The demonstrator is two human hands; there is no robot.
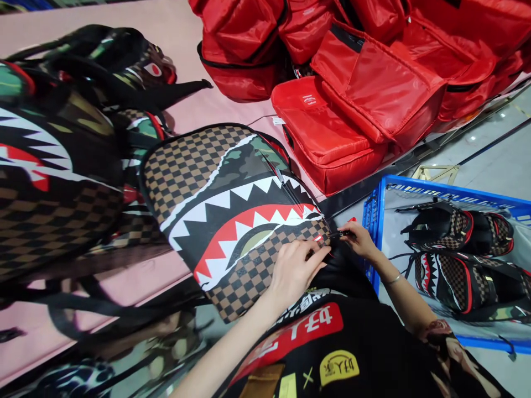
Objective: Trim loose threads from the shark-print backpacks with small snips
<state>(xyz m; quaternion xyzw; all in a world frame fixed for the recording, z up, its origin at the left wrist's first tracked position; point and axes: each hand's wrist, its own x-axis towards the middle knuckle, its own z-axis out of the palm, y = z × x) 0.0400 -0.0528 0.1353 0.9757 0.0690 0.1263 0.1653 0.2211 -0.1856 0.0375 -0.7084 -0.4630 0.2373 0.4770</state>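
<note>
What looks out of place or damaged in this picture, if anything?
Nothing looks clearly damaged or spilled. The brown-and-black checkered shark-mouth bag under the left hand seems torn across its front, but this appears to be a printed pattern. The shiny red fabric bags lie in an untidy, overlapping heap.

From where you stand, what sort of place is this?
Most likely a bag workshop or factory floor, though I can't be certain. Glossy red bags are piled on a pink table, check-patterned backpacks lie in a blue crate, and the person's left hand is on a shark-mouth bag.
</note>
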